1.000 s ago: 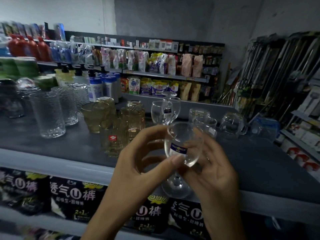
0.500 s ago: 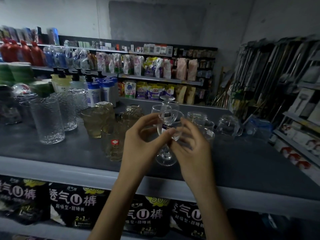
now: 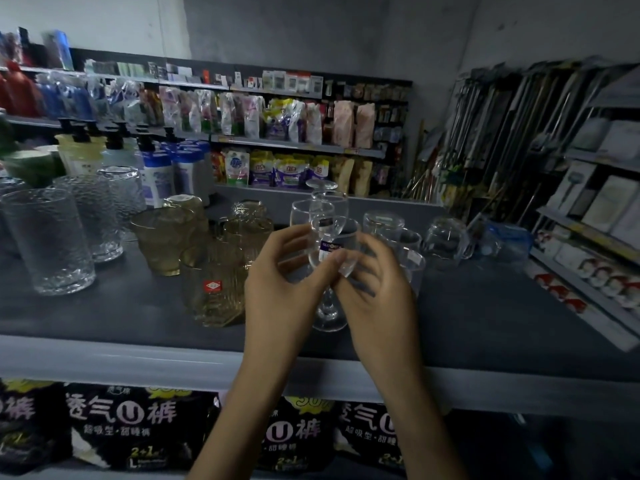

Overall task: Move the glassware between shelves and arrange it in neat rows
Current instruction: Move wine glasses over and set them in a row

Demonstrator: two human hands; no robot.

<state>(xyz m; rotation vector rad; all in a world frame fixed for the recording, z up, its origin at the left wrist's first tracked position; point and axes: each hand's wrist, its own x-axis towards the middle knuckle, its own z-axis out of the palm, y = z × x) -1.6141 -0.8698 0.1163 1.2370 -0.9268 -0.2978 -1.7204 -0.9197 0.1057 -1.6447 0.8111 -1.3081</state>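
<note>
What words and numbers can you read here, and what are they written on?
"透气U裤": big white print on the black packs below the grey shelf.
"超吸型·甜睡裤": small print under it, same packs.
"2+1" and "L": bottom of those packs.
Purple sticker on the clear stemmed glass: too blurred to read.
Red sticker on the amber ribbed glass: too blurred.
Bags and bottles behind: too small.

The left hand [image 3: 284, 289] and right hand [image 3: 377, 289] cover the lower bowl and most of the stem of the clear stemmed wine glass [image 3: 334, 233]. I can't read its small blue-and-white label [image 3: 329, 244]. The red and blue bottles [image 3: 20, 95] at upper left are blurred, and the bottom edge cuts off the black printed packs [image 3: 131, 431].
</note>
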